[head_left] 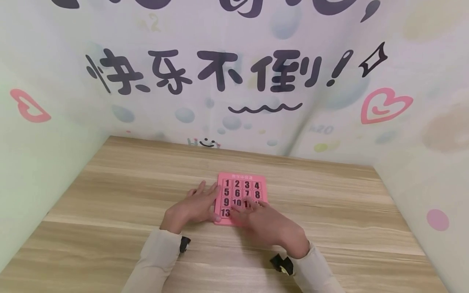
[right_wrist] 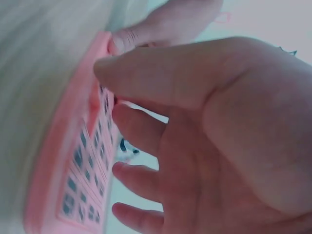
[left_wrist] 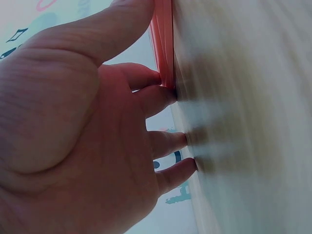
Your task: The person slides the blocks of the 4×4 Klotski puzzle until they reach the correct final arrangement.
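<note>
A pink number slide puzzle [head_left: 242,177] lies flat on the wooden table, its numbered tiles in rows starting from 1. At its left edge is my left hand [head_left: 196,205], the thumb by the near left corner and the fingers spread. The left wrist view shows the index and middle fingertips at the puzzle's side [left_wrist: 163,44] and the other two on the table. My right hand [head_left: 269,224] is over the lower right tiles, hiding several of them. In the right wrist view, its fingers [right_wrist: 139,178] are extended and slightly bent above the puzzle face [right_wrist: 73,185], gripping nothing.
The wooden table [head_left: 146,171] surrounds the puzzle. Behind it hangs a pale printed backdrop [head_left: 165,118] with dark characters, bubbles and hearts. Pale sleeves cover both forearms, and dark bands [head_left: 282,264] are at the wrists.
</note>
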Motion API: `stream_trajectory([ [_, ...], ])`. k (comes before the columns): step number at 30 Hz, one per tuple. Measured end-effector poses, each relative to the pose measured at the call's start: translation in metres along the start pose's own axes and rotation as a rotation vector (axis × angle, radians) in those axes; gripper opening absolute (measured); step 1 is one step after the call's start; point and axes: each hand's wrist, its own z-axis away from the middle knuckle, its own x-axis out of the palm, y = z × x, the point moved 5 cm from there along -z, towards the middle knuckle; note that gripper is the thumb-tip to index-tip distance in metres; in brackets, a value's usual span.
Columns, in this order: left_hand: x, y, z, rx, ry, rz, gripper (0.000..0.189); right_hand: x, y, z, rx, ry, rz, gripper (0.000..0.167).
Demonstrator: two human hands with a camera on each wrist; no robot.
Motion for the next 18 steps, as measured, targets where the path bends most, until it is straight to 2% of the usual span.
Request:
stream_trajectory([
  [5, 0.0, -0.001, -0.001, -0.01, -0.009, -0.01, 0.095, -0.007, 0.013, 0.008, 0.051, -0.005, -0.014, 0.05],
  [11, 0.0, 0.0, -0.002, -0.018, -0.012, -0.013, 0.095, -0.01, 0.024, 0.015, 0.127, -0.048, -0.053, 0.049],
  [18, 0.0, 0.001, -0.001, -0.015, -0.009, -0.003, 0.096, -0.011, 0.024, 0.021, 0.122, -0.116, -0.024, 0.044],
])
